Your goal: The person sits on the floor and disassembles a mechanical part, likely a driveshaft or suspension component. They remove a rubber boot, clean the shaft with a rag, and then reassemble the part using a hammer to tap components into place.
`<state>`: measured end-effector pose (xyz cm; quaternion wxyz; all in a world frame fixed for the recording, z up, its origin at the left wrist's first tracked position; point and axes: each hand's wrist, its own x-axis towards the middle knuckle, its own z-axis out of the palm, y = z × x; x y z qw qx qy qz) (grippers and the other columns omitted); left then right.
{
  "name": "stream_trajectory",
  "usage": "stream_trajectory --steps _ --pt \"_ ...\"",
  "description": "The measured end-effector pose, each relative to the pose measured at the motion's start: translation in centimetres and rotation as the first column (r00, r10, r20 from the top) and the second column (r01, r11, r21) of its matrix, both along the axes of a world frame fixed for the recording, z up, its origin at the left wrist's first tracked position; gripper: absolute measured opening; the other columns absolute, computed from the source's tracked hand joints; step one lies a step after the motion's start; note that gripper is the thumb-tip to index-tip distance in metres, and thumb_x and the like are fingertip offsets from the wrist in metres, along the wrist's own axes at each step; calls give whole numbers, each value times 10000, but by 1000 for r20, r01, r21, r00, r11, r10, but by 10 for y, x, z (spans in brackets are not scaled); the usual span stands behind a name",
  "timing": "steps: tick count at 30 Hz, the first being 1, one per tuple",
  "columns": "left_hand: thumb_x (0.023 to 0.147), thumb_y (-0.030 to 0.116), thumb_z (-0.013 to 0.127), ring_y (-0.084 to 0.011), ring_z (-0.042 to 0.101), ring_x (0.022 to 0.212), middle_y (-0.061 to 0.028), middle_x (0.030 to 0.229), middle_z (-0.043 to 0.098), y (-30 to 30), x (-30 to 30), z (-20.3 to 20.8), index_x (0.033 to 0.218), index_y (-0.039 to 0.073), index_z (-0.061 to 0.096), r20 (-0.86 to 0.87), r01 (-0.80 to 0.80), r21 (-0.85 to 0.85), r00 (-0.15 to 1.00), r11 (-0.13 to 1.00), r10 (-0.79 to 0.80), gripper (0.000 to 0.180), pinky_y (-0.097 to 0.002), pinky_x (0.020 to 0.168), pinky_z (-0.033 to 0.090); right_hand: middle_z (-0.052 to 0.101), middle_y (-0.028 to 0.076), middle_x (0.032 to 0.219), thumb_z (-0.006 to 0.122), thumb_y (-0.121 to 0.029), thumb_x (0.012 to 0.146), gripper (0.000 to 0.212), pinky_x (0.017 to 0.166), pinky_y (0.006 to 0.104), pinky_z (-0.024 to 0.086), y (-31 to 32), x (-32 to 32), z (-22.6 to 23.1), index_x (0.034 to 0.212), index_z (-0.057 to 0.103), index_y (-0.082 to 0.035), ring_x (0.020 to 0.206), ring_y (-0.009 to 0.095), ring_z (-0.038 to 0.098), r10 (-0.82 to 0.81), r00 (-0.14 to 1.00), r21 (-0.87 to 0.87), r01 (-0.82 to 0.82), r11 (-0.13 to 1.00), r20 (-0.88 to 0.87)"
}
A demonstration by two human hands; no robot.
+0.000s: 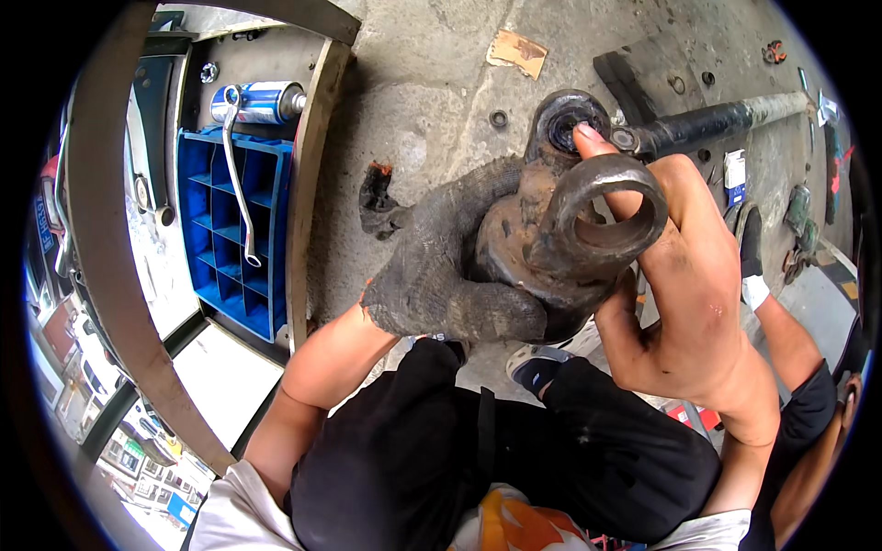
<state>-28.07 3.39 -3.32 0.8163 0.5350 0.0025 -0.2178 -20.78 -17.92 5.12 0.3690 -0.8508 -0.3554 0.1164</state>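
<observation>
Between my hands is a heavy, greasy metal fitting (pixel 514 234) with two ring-shaped eyes. My left hand (pixel 441 266), in a dirty grey knit glove, wraps round its rounded body from the left. My right hand (pixel 698 275) is bare and lies against the right side. Its index fingertip presses into the dark bore of the far eye (pixel 551 115), where a black inner ring shows. The near eye (pixel 611 239) is bare metal with an open hole, and part of a finger shows through it. The right thumb sits low beside the body, its tip partly hidden.
At left, a metal-framed bench holds a blue compartment tray (pixel 207 230), a ring spanner (pixel 241 184) and a spray can (pixel 262 103). On the concrete floor lie a black rod (pixel 707 127), a dark glove (pixel 375 202), cardboard (pixel 517 52) and small rings. Another person's arm (pixel 790 335) reaches in at right.
</observation>
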Motion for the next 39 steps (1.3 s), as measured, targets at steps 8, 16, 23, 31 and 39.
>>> stream_trajectory --steps 8,16,23,31,39 --pt "610 185 985 -157 613 1176 -88 1313 651 -2 0 -5 1440 5 494 35 9 19 999 1000 -10 982 -358 1034 505 548 156 923 545 97 533 860 712 365 470 -2 2 -1 1391 572 43 772 317 526 8 1000 -16 -8 1000 -22" --pt "604 208 990 -153 621 1159 -87 1294 664 -4 -2 -8 1423 4 512 76 13 46 997 999 -17 970 -356 1024 510 532 139 918 556 125 502 866 705 354 483 -2 2 3 1364 590 46 779 311 553 -5 999 -65 2 998 -47" --pt "599 227 993 -150 627 1144 -87 1277 675 -6 -1 -15 1409 4 527 137 6 67 991 998 -15 961 -354 1015 515 525 137 909 590 133 511 841 706 351 485 -4 7 5 1348 602 55 791 304 572 40 997 -60 -44 997 -73" --pt "593 249 998 -147 635 1127 -86 1259 688 -8 -1 -27 1392 3 545 201 -9 71 980 997 -5 951 -352 1006 521 533 138 878 640 86 542 741 685 354 481 -7 24 10 1283 649 54 762 306 572 201 976 -119 -191 974 82" --pt "581 200 1000 -159 643 1138 -99 1289 678 1 2 -21 1408 -6 532 183 43 88 981 995 -58 972 -344 1011 525 569 150 880 624 137 611 500 647 310 469 -21 33 20 1109 654 114 764 246 568 238 967 -60 -234 970 86"
